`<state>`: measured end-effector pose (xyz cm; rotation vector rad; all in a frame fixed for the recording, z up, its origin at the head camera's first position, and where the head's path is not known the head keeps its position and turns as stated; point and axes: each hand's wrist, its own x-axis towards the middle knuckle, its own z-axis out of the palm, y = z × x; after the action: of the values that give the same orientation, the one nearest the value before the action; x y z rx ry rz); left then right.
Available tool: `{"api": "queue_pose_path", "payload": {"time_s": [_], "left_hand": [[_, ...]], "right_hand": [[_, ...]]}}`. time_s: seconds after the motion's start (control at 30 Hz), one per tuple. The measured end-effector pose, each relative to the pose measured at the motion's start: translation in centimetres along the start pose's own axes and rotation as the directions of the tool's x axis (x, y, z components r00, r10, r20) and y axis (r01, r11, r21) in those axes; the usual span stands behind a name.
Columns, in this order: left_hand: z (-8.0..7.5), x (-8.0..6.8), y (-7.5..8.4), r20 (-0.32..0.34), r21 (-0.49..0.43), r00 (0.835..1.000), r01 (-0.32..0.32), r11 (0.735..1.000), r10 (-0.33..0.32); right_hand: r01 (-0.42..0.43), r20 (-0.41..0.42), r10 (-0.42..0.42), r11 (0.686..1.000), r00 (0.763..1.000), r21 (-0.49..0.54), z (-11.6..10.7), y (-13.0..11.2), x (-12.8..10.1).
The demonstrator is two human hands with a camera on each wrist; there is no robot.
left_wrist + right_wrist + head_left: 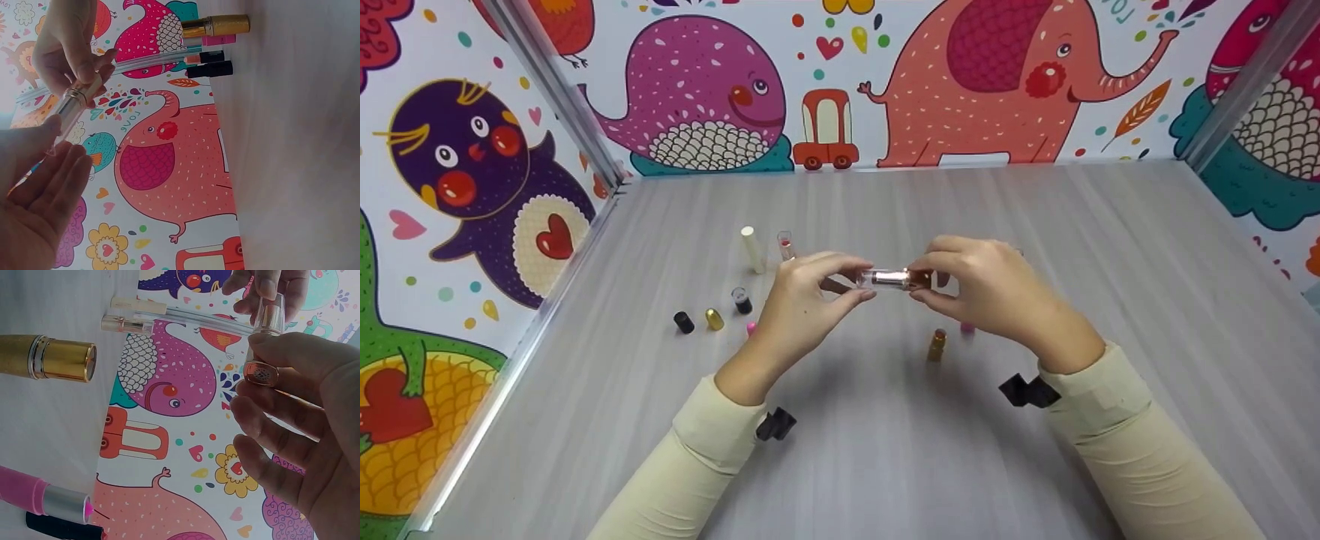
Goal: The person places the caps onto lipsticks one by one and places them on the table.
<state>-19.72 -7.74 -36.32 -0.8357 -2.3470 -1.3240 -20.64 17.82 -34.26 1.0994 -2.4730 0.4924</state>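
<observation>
Lipstick tube (pixel 894 279), clear cap, rose-gold base, horizontal between hands.

Grey table (pixel 1110 247), cartoon walls (pixel 990 82) — cream tube (pixel 752 249), black cap (pixel 683 322)

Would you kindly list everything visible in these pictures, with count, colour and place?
Lipstick tube: one, clear cap end and rose-gold base, held in the air between both hands.
Cream tube: one, cream, standing on the table behind the left hand.
Clear tube: one, clear with red inside, beside the cream tube.
Black cap: one, black, left part of the table.
Gold cap: one, gold, next to the black cap.
Dark tube: one, black with clear top, near the left hand.
Gold lipstick: one, gold, below the right hand.
Table: one, grey.
Walls: cartoon animals, many colours.
Left hand: pinches the clear end.
Right hand: pinches the rose-gold end.
</observation>
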Motion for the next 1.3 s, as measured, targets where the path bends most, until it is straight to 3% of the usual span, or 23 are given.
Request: {"api": "queue_pose_path", "payload": {"time_s": [0.23,0.73,1.3], "left_hand": [[-0.11,-0.01,0.19,0.002,0.014,1.000,0.001,1.000,-0.001],[-0.05,-0.11,0.39,0.002,0.014,0.999,-0.041,0.999,0.041],[-0.02,-0.04,0.20,-0.002,-0.014,0.998,-0.069,0.997,0.069]], "right_hand": [[-0.005,0.004,0.005,1.000,1.000,0.023,0.14,-0.09,-0.06],[0.072,-0.019,-0.071,0.996,0.997,0.059,-0.07,-0.18,-0.18],[0.021,-0.004,-0.020,0.999,1.000,0.046,0.08,0.09,-0.18]]}}
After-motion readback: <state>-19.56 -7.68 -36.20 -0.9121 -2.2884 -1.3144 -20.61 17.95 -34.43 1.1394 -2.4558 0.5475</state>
